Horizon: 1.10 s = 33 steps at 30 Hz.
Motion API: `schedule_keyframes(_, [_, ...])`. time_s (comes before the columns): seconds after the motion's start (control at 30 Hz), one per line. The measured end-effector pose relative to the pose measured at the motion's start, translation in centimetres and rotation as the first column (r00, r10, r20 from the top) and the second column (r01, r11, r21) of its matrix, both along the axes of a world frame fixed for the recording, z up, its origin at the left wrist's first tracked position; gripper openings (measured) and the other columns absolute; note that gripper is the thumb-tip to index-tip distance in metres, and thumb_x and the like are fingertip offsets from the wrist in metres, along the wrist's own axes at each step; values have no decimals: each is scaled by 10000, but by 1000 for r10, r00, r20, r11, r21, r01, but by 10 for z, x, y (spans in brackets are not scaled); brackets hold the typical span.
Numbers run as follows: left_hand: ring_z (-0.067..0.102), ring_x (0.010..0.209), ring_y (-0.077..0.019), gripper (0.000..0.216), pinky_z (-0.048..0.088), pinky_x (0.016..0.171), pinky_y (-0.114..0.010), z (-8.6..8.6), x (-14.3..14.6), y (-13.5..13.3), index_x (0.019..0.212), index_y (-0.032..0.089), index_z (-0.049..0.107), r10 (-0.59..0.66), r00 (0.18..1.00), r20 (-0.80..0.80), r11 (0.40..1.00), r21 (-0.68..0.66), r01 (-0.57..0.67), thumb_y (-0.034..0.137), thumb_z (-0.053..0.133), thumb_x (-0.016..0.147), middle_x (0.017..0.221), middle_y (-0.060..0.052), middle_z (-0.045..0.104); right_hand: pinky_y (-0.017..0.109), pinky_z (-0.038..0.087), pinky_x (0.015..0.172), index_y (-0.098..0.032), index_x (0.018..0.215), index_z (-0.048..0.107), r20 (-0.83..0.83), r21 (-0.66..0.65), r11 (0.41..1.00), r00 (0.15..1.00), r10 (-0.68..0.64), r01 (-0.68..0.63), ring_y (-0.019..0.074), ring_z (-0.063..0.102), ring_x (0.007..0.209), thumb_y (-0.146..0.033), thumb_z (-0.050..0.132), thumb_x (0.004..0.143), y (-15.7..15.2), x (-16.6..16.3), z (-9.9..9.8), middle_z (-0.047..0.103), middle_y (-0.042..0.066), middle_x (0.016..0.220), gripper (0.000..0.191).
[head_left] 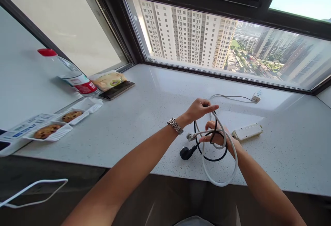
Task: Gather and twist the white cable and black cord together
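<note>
My left hand [199, 109], with a metal watch on its wrist, pinches the top of a black cable loop [212, 158] and a white cable loop [219, 181] above the speckled white sill. My right hand [218, 137] sits inside the loops and grips both cables together. A black plug [185, 153] hangs at the loops' left side, and a grey plug end [190, 136] pokes out beside my right fingers. The white cable runs to a white power strip [247, 131] lying just right of my right hand.
A white adapter with a thin cord [257, 96] lies near the window. At the left stand a water bottle [67, 71], a snack packet [110, 80], a phone [117, 90] and trays of cookies [59, 124]. Another white cable [33, 191] hangs below the sill's front edge.
</note>
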<state>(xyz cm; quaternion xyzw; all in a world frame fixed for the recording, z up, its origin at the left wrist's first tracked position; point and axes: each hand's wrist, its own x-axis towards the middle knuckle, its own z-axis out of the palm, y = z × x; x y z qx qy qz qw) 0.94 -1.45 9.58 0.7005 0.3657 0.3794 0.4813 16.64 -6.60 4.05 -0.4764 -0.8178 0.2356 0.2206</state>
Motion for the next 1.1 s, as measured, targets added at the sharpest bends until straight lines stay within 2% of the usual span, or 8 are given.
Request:
schedule_keyframes(0.2, [232,460,-58,572,170,442,-219,-15,-11,18,562,182,382,94,995,-35,994,-55,-96,687,622,683,509,76,275,421,432,842,-195,1035,656,451,124,992,889,-80,27,314,571,1019,-274,743,777,2,48,2,652,117,1056,284])
schedule_keyframes(0.3, [358,511,-92,565,259,483,-222,-25,-6,19,682,166,484,180,978,-103,984,30,-178,728,527,730,569,41,410,403,445,834,-205,1046,659,348,82,991,929,-126,103,282,585,1015,-284,574,900,-4,66,8,663,102,1071,186])
schedule_keyframes(0.4, [553,791,-188,575,417,671,-276,-30,-8,12,963,138,551,309,927,-211,949,137,-285,683,442,814,881,-81,606,370,474,772,-215,1002,676,157,57,981,969,-190,183,254,619,942,-378,476,931,-6,86,9,678,93,1037,268])
schedule_keyframes(0.5, [515,1114,-269,570,423,898,-382,-28,-26,-8,1199,149,487,428,861,-275,897,243,-369,607,399,872,1259,-161,527,378,487,761,-202,1021,674,62,118,908,910,-410,401,278,619,975,-443,489,886,4,120,5,676,108,1061,332])
schedule_keyframes(0.63, [448,1246,-295,514,360,1029,-463,-24,-61,-49,1284,232,455,330,846,-419,911,377,-168,536,461,870,1328,-104,520,401,487,819,-148,1181,600,76,100,721,717,-693,686,316,586,1086,-453,516,852,37,177,1,621,151,1212,456])
schedule_keyframes(0.73, [446,1267,-297,436,361,1050,-476,-25,-75,-76,1224,228,476,359,826,-435,876,462,-138,509,458,890,1323,-107,529,414,463,892,-112,1279,528,168,106,652,633,-756,751,335,552,1144,-449,540,844,69,209,-5,546,185,1314,551])
schedule_keyframes(0.87, [390,1334,-290,576,409,1040,-439,-35,-66,-94,1319,240,377,189,883,-430,904,428,15,598,462,878,1414,-136,449,408,445,930,-103,1345,470,306,169,641,578,-756,749,334,507,1201,-431,507,876,110,228,-17,495,200,1366,574])
schedule_keyframes(1.1, [135,1426,-405,857,148,1113,-644,-53,-25,-103,1384,218,377,11,803,-596,848,432,309,758,512,732,1505,-166,328,433,412,1005,-98,1426,378,457,161,715,591,-665,680,346,398,1306,-373,461,912,158,231,-34,352,170,1489,589])
